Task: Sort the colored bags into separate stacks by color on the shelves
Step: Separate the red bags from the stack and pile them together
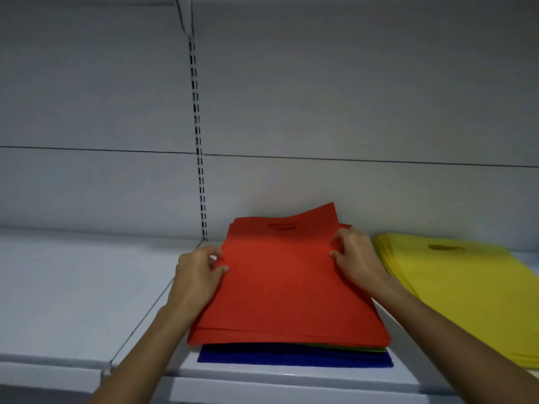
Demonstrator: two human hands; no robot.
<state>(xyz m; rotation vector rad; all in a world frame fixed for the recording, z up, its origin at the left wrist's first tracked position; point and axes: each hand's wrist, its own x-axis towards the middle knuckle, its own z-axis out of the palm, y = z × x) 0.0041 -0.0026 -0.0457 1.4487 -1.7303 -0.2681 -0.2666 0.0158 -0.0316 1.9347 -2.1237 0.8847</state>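
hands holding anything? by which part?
Yes. Both hands pinch the red bags by the side edges: left hand on the left edge, right hand on the right, toward the handle-slot end. How many bags cannot be told.

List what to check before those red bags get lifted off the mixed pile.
1. Grip of the left hand on the left edge of the red bags: ok.
2. Grip of the right hand on their right edge: ok, it pinches there.
3. Only red in the grip: cannot tell. A green bag and blue bags lie directly beneath, and the fingers' undersides are hidden.
4. Red bags squared up: not ok, the far corners fan out.
5. The yellow stack lies apart from the pile: ok.
6. Room on the shelf to the left: ok, bare surface shows there.
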